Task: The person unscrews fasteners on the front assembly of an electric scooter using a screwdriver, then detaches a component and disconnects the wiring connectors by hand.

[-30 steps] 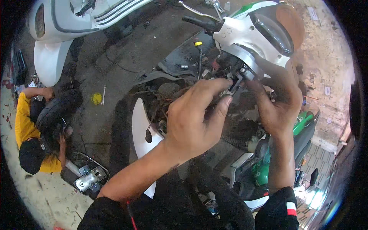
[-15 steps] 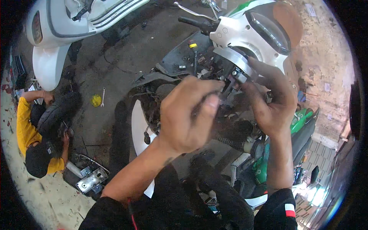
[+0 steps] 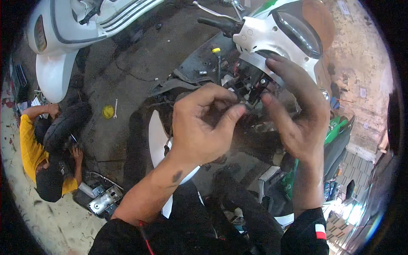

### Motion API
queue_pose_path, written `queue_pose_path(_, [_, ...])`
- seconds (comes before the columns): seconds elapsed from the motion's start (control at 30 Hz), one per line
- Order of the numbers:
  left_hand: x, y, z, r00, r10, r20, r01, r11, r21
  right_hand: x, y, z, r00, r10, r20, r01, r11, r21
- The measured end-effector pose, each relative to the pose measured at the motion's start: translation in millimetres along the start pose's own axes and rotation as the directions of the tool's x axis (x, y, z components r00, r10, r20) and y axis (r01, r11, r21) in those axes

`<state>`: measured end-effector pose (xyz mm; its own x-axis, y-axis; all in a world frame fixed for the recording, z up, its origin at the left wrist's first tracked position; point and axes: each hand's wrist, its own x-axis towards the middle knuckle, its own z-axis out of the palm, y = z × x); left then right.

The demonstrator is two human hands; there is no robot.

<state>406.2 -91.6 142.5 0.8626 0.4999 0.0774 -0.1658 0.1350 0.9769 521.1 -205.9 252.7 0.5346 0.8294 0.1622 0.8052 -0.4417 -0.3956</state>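
My right hand (image 3: 307, 112) holds a curved silver rim with a dark bracket (image 3: 257, 87) on its near side. The forefinger lies on the rim's outer edge, and the thumb is below, by the bracket. A small bolt (image 3: 263, 81) shows on the bracket. My left hand (image 3: 202, 125) is curled just left of it, thumb and forefinger drawn together near the bracket's lower end; what they pinch, if anything, is too small to make out. Behind is the white front cowl (image 3: 263, 36) of a scooter, with a lever and a black grip (image 3: 214, 24).
A yellow-capped tool (image 3: 216, 53) and small parts lie on a dark panel (image 3: 195, 61). Farther left are a wrench (image 3: 116, 108) and a yellow round object (image 3: 107, 111). A person in yellow (image 3: 29, 144) crouches at left below another white scooter (image 3: 72, 25). A white curved panel (image 3: 158, 136) stands near my left forearm.
The silver rim has turned and shifted slightly up in my right hand, so more of the bracket shows. My left thumb has swung outward to the right, its tip nearer the bracket.
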Motion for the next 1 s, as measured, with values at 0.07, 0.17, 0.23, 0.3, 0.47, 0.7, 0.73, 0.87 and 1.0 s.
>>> queue_pose_path(0.07, [-1, 3, 5, 0.991, -0.096, -0.09, 0.088, 0.992, -0.089, -1, -1, -2, 0.999, 0.049, -0.016, -0.046, 0.991, 0.128])
queue_pose_path(0.17, [3, -9, 6, 0.975, -0.201, -0.097, 0.192, 0.977, -0.098, 4, -8, 1, 0.997, 0.055, 0.047, -0.054, 0.998, -0.013])
queue_pose_path(0.23, [2, -9, 6, 0.986, -0.146, -0.082, 0.142, 0.989, -0.051, 3, -10, -1, 0.997, 0.06, 0.058, -0.059, 0.998, -0.022])
queue_pose_path(0.3, [1, -6, 4, 0.993, -0.093, -0.066, 0.093, 0.996, -0.005, 3, -10, -1, 0.995, 0.065, 0.072, -0.063, 0.998, -0.028])
queue_pose_path(0.47, [5, 0, 7, 0.979, -0.109, -0.171, 0.069, 0.973, -0.221, 2, -5, 4, 0.993, 0.099, 0.063, -0.106, 0.987, 0.122])
queue_pose_path(0.7, [13, -11, -6, 0.957, 0.288, 0.024, -0.286, 0.93, 0.23, -10, 7, 13, 0.993, 0.115, -0.009, -0.11, 0.97, 0.218])
queue_pose_path(0.73, [14, -8, -7, 0.959, 0.279, 0.044, -0.28, 0.917, 0.283, -11, 7, 14, 0.992, 0.121, -0.019, -0.113, 0.967, 0.227])
queue_pose_path(0.87, [12, -3, -8, 0.975, 0.211, 0.065, -0.221, 0.93, 0.294, -15, 9, 14, 0.992, 0.124, -0.034, -0.112, 0.962, 0.25])
queue_pose_path(1.0, [5, 0, -7, 0.988, -0.149, 0.04, 0.154, 0.973, -0.171, -29, 7, 3, 0.991, 0.131, -0.019, -0.127, 0.982, 0.14])
